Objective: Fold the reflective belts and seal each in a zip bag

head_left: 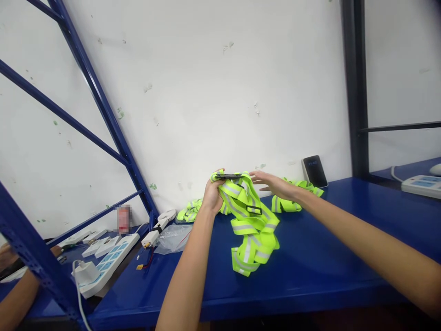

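Left hand [212,196], striped neon webbing [246,225], glossy blue tabletop [303,257]

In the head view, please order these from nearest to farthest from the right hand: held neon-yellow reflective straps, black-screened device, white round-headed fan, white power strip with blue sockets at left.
From the right hand:
1. Held neon-yellow reflective straps, by its fingertips.
2. Black-screened device, right.
3. White round-headed fan, left.
4. White blue-socketed power strip, farther left.

Lime reflective straps [263,241] (black-buckled) between the hands [212,196] [277,185], over a blue table [317,250]
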Demonstrator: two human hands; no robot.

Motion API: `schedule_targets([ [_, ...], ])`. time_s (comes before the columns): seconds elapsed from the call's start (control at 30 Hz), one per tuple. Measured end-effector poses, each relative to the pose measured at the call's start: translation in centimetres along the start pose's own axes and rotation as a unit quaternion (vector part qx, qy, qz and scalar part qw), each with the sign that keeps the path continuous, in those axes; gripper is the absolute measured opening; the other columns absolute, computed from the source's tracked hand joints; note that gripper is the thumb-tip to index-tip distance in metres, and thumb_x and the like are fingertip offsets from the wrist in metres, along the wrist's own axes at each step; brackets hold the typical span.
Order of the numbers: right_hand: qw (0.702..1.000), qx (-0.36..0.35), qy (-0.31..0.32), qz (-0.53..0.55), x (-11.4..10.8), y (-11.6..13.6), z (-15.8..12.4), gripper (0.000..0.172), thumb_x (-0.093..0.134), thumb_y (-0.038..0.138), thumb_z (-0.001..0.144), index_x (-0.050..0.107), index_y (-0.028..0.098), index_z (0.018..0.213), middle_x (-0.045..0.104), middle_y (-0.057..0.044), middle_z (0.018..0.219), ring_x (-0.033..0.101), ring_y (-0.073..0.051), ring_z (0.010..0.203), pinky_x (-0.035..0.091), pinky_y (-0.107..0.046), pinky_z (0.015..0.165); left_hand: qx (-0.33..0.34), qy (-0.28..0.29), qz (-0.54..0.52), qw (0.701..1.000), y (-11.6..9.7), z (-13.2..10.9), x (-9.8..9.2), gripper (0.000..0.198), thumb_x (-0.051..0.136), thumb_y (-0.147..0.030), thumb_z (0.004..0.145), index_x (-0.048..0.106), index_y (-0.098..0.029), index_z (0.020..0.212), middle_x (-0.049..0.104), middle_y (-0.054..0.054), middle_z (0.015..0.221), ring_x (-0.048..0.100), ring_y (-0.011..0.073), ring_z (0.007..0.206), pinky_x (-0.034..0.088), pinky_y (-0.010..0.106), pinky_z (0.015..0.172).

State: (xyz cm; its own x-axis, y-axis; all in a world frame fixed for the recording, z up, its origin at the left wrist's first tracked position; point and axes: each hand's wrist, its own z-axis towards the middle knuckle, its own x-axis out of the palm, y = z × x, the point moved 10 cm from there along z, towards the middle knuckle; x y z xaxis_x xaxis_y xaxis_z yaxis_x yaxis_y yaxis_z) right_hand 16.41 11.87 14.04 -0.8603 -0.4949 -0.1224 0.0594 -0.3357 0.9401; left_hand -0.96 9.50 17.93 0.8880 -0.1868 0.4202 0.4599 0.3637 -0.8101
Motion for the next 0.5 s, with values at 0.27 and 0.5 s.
schedule_targets([
  [0.27, 0.982, -0.037, 0.184, 0.036, 8.0, 0.8, -0.3, 0.049, 0.075, 0.038, 0.07, 0.059, 0.015, 0.11, 0.066, -0.008, 0.105, 0.061, -0.024, 0.097, 0.048, -0.037, 0.087, -0.006, 0.05, -0.016, 0.999, 1.5, -0.8, 1.5, 0.038, 0.076, -0.02, 0.061, 0.059, -0.022, 0.094, 0.066, 0.0, 0.084, 0.065, 0.0221, 0.091, 0.049, 0.033, 0.083],
  [0.5, 0.985, -0.156, 0.067, -0.017, 8.5, 2.0, 1.0, 0.055, 0.083, 0.03, 0.06, 0.06, 0.017, 0.108, 0.065, -0.003, 0.102, 0.057, -0.022, 0.1, 0.045, -0.035, 0.092, 0.068, 0.015, -0.017, 0.997, 2.2, -0.5, -0.4, 0.026, 0.073, -0.027, 0.062, 0.051, -0.021, 0.074, 0.065, -0.002, 0.074, 0.063, 0.0167, 0.073, 0.047, 0.029, 0.071],
])
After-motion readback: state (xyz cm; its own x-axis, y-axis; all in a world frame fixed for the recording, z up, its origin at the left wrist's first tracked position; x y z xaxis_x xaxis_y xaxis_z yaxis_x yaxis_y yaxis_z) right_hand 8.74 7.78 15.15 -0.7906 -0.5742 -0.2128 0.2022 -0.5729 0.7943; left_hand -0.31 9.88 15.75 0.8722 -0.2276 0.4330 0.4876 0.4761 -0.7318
